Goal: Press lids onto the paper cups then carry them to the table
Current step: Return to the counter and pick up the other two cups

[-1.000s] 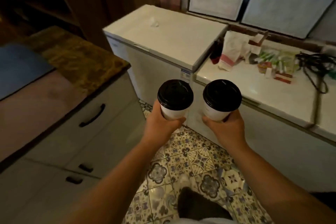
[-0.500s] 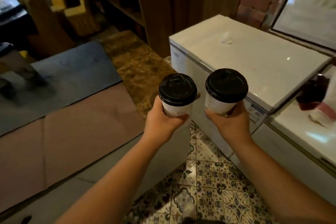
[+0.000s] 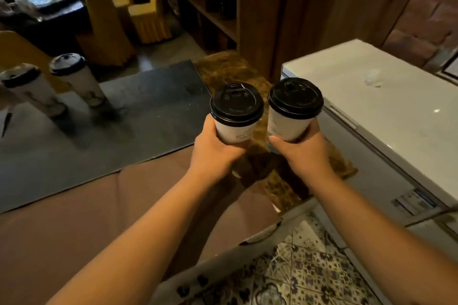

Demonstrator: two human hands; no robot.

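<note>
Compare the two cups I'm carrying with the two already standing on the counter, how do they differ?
The carried cups are held in the air, one in the left hand and one in the right hand; the counter cups stand on the dark mat. The carried cups look short, the counter cups tall and blurred. All four are white with black lids.

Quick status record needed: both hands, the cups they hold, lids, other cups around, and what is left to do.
left hand: grips left cup, upright
right hand: grips right cup, upright
lids: black lid seated on left cup, black lid seated on right cup
cup spacing: side by side, narrow gap
other cups: two lidded cups stand on the dark counter, far left
white freezer: to the right
remaining: both held cups not yet set down
</note>
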